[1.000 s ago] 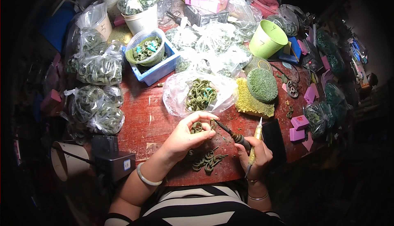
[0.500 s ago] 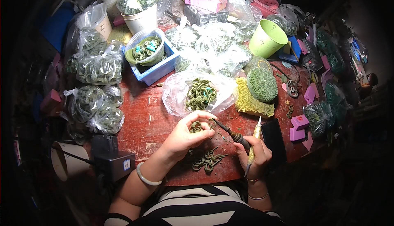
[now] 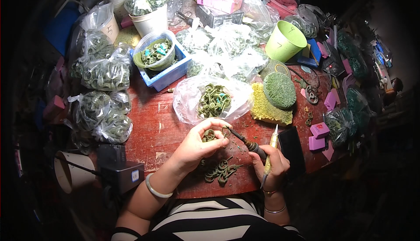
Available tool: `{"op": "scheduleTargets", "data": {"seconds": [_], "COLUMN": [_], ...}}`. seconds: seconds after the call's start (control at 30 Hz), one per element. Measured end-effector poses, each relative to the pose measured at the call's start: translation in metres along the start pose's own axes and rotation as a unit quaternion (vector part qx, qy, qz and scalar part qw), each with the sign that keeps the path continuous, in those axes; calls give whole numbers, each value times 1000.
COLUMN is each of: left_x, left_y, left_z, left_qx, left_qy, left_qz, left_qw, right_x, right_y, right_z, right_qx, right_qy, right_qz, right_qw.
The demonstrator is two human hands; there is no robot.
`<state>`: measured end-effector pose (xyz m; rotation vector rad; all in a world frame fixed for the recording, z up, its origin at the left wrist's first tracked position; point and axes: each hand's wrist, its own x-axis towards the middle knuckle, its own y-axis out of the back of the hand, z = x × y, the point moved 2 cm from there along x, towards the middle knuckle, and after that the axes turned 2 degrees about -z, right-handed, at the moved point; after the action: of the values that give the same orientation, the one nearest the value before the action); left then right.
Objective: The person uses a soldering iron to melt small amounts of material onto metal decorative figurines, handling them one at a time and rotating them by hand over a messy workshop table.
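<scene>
"Where's the work sitting?"

"Just inside the near edge of the red table [image 3: 151, 109], about its middle. The left hand [image 3: 196, 144] pinches a small green ring [image 3: 226, 132] between thumb and forefinger, with more green curls [image 3: 209, 135] held behind it."

"And the right hand [image 3: 276, 168]?"

"Wrapped round a dark-tipped tool [image 3: 250, 144], and a slim yellow pen-shaped tool [image 3: 267, 167] slants through the same grip. The dark tip sits at the ring; I can't tell if they touch."

"How much room?"

"Scratched red paint shows from the left forearm [image 3: 173, 171] out to the bagged curls [image 3: 109, 75] along the left edge. On the right it's tighter: a flat black slab [image 3: 294, 147] lies just beside the right hand, toward the right edge."

"Textures and shapes?"

"Thin hooked stems [image 3: 223, 172] lie heaped between the hands and the near edge. Beyond, a crinkled clear bag [image 3: 186, 103] spreads around a tangle of coiled green pieces [image 3: 214, 103]; at its right side, a crumbly yellow block [image 3: 267, 111] lies under a round, bristly green pad [image 3: 280, 91]."
</scene>
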<state>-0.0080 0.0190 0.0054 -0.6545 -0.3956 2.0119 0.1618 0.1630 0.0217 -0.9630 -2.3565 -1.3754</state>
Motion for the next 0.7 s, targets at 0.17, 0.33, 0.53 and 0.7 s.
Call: {"op": "scheduleTargets", "data": {"seconds": [0.17,0.33,0.53,0.7], "left_x": [0,0,0,-1], "left_y": [1,0,0,-1], "left_z": [0,-1,-2,0], "left_qx": [2,-1,3,5], "left_qy": [-2,-3,6,1], "left_qz": [-1,-3,7,9], "left_qw": [1000,1000,1000,1000], "right_x": [-1,-2,-3,-2], "right_y": [2,4,3,3], "right_z": [-3,-3,-2,-2], "right_qx": [19,20,18,19], "right_qy": [-18,-12,-15,-17], "right_qz": [-9,8,5,-4], "right_qw": [1000,1000,1000,1000]}}
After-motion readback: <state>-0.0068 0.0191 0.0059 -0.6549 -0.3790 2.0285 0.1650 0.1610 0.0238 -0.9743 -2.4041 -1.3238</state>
